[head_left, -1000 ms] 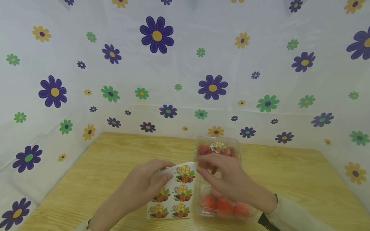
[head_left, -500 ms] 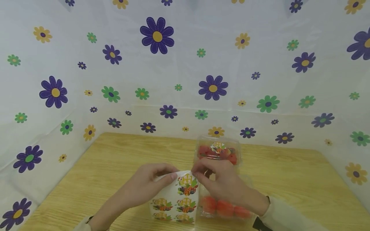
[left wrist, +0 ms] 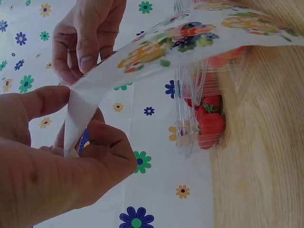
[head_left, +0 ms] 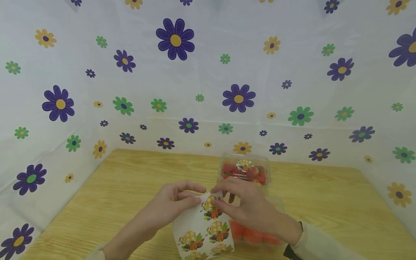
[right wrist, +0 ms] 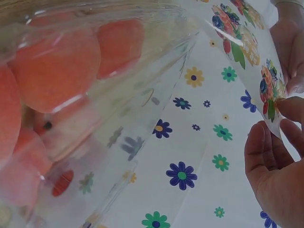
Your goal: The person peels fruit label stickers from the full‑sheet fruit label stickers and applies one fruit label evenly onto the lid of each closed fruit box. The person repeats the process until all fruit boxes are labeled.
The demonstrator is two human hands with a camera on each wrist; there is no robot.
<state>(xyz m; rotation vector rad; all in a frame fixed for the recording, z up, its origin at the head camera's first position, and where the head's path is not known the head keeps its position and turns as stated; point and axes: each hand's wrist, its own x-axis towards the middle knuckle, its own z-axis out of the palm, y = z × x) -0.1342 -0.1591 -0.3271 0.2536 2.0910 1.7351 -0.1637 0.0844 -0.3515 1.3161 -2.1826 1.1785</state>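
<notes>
A white sheet of round fruit-print stickers [head_left: 191,240] hangs tilted between both hands, with a bare spot at its upper left. My left hand [head_left: 165,207] pinches the sheet's top left edge between thumb and fingers; in the left wrist view the paper curls over there. At the top right corner, my right hand [head_left: 255,209] pinches the sheet, its thumb against the uppermost sticker [right wrist: 271,88]. Behind that hand, partly hidden by it and the sheet, stands a clear plastic box of round pinkish-red fruit [head_left: 253,236].
Farther back on the wooden table [head_left: 156,166] stands a closed clear box of strawberries [head_left: 245,175] with a fruit sticker [head_left: 245,165] on its lid. A white flower-print cloth [head_left: 201,72] encloses the table at the back and sides.
The sheet has come lower and its bottom has swung to the right. My right thumb has moved onto the top right sticker. Both boxes stay in place.
</notes>
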